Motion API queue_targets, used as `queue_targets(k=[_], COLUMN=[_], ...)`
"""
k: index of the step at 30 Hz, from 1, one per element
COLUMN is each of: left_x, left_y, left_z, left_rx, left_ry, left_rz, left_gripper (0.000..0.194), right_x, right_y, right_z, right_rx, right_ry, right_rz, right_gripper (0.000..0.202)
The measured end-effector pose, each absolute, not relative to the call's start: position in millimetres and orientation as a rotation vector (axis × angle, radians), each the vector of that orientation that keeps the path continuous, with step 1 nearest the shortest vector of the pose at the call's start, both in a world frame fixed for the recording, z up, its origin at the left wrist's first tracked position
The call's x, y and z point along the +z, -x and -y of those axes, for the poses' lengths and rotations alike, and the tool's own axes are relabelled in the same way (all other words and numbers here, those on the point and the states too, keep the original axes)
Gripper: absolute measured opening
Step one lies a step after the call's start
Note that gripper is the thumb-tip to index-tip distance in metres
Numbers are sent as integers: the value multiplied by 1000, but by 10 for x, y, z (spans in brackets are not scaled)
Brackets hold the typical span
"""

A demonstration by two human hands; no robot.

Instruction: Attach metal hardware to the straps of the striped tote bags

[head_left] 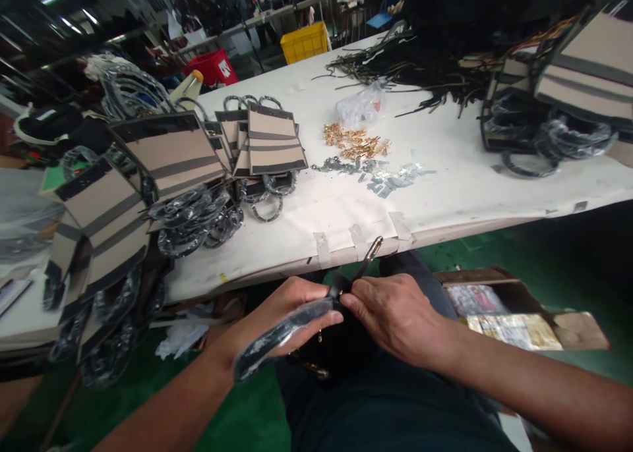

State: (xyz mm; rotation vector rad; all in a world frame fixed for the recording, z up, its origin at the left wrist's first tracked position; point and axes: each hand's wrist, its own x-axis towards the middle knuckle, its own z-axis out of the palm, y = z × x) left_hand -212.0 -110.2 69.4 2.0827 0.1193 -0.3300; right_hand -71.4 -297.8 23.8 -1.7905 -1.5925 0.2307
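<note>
My left hand [284, 310] is closed around a black bag handle [274, 340] wrapped in clear plastic, which curves down across the palm. My right hand [398, 317] pinches the dark piece beside the handle's end, its fingertips almost meeting my left thumb. A narrow black strap [366, 261] with a gold metal tip sticks up beyond the right fingers, near the table edge. Below the hands the dark bag body on my lap is hard to tell from my dark clothes; small gold fittings [316, 371] glint there.
On the white table [336, 211] lie gold metal fittings [359, 142], flat silver plates [390, 177], and a plastic bag [359, 104]. Beige-and-black bag panels [173, 150] are stacked at left, more panels [588, 76] at right. Black straps [420, 70] pile behind. An open carton [514, 307] sits lower right.
</note>
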Motion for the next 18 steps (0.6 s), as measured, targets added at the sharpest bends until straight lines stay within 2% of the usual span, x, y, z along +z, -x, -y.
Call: queue_targets(k=[11,18], left_x=[577,630], left_y=[2190,2136], left_z=[1153,1128], left_rx=[-379,-312], left_ry=[-2071,-2129], left_rz=[-203,-114], left_gripper=[33,31], right_x=[35,120], right_y=[979,825], right_z=[2985,2988], right_rx=[454,265], right_ry=[1836,1883], right_rz=[1273,1448], right_gripper=[50,47])
